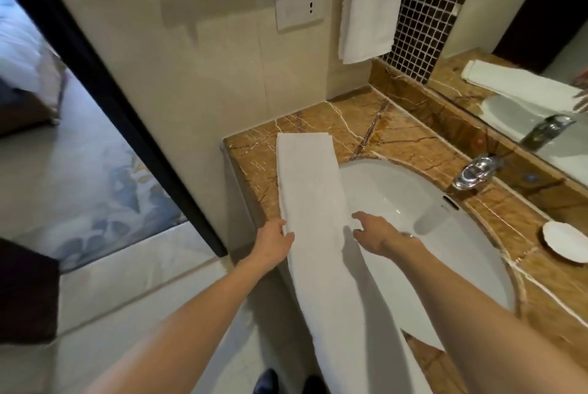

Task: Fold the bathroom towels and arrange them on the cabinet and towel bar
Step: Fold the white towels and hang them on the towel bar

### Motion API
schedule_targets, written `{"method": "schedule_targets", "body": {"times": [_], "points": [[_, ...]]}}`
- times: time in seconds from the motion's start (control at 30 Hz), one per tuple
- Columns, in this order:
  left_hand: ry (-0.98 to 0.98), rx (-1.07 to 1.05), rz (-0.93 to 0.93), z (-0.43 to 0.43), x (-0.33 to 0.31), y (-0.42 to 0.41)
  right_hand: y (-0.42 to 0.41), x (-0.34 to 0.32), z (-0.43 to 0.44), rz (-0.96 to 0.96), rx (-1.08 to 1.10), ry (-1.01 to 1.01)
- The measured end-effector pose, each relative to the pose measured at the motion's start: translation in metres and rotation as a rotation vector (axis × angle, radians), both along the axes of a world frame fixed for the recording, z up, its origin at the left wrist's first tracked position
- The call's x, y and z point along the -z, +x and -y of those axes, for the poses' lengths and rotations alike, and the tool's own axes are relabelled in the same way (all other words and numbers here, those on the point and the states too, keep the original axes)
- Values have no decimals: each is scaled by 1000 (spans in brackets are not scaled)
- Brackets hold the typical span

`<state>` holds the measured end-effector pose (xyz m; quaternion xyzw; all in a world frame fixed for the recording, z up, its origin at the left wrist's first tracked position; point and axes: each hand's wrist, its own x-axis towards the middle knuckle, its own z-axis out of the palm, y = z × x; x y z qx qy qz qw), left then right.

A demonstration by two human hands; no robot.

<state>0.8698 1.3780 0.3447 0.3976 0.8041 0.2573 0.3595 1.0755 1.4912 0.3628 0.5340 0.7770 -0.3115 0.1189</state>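
Forearms enter from the near edge and meet at a long white towel (pixel 313 202), already narrowed to a strip. Left hand (pixel 273 242) pinches the strip's left edge, thumb on top. Right hand (pixel 374 233) sits at the right edge over the basin (pixel 429 234) with fingers (pixel 361 216) loosely curled; whether they hold cloth cannot be told. The towel's far end lies flat on the brown marble counter (pixel 397 135), toward its far left corner. Its middle crosses the basin's left rim, and its near end hangs off the counter front toward the floor. Judged step: folding the strip across its length. To do it well, take both edges at the same level and lift the hanging part onto the counter. Bring end squarely to end so the long edges line up, then smooth from the fold outward, keeping cloth out of the basin. Right of the basin are a chrome tap (pixel 475 172) and a white dish (pixel 564 242). Farther off are a white wall plate (pixel 299 8), a second towel (pixel 370 5) hanging on the wall, dark mosaic tile (pixel 436 2) and a mirror (pixel 525 43). No brand, label or legible writing shows anywhere.
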Motion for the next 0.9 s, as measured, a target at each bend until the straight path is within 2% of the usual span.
{"method": "schedule_targets", "body": {"times": [0.23, 0.37, 0.67, 0.77, 0.9], "points": [[-23, -225, 133, -1, 11, 20, -4, 27, 21, -153, 197, -94], [-41, -263, 169, -9, 16, 23, -3, 41, 24, -195, 258, -167], [-134, -341, 411, -20, 16, 26, -6, 45, 22, -277, 485, -231], [-134, -369, 541, -22, 5, 30, -6, 44, 21, -315, 518, -266], [-64, -398, 864, -26, -15, 33, -4, 36, 20, -407, 627, -331]]}}
